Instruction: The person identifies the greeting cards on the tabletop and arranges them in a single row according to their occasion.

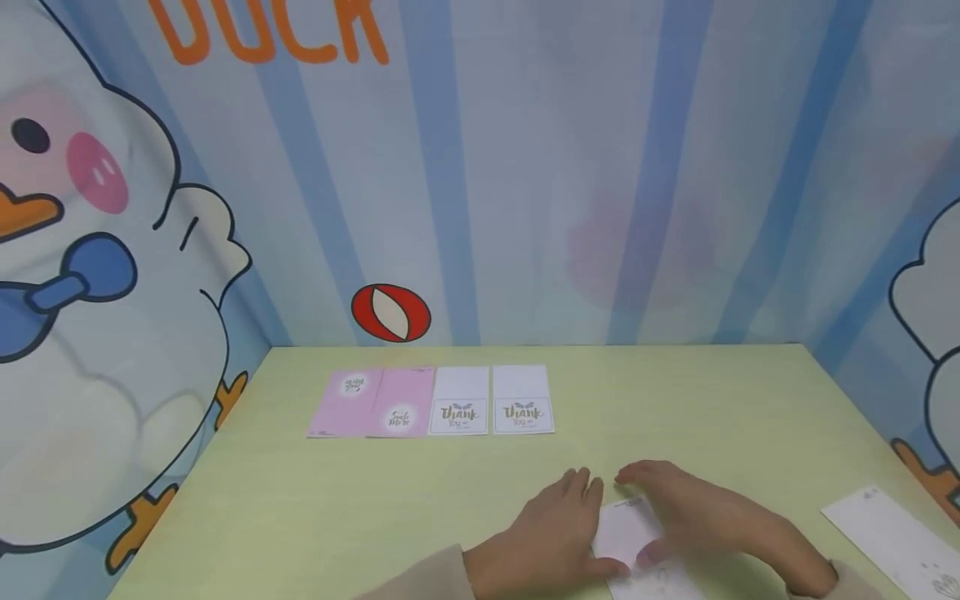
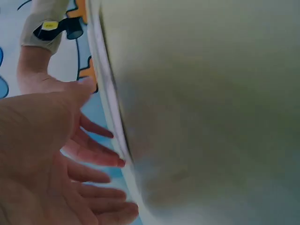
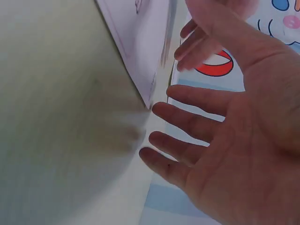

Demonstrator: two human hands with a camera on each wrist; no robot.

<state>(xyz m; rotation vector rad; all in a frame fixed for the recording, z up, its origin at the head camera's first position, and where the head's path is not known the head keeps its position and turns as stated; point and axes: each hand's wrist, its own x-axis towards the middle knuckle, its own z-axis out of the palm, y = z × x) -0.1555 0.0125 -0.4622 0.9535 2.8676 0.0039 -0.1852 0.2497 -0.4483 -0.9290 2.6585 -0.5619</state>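
Observation:
A pale card (image 1: pixel 626 533) with small print along its top edge lies on the table near the front, partly hidden by both hands. At its left edge is my left hand (image 1: pixel 551 533), fingers extended and thumb over the card. My right hand (image 1: pixel 690 508) hovers at the card's right side, fingers spread and loosely bent, thumb over it. The right wrist view shows the card's corner (image 3: pixel 140 56) just beyond the fingertips of the right hand (image 3: pixel 211 136). In the left wrist view, the left hand (image 2: pixel 51 164) has its palm showing and grips nothing.
Toward the back left of the table (image 1: pixel 300 517) lie two pink cards (image 1: pixel 401 400) and two white "Thank you" cards (image 1: pixel 522 400) in a row. A white card (image 1: pixel 900 542) with a printed drawing lies at the right. A striped cartoon curtain (image 1: pixel 525 167) stands behind.

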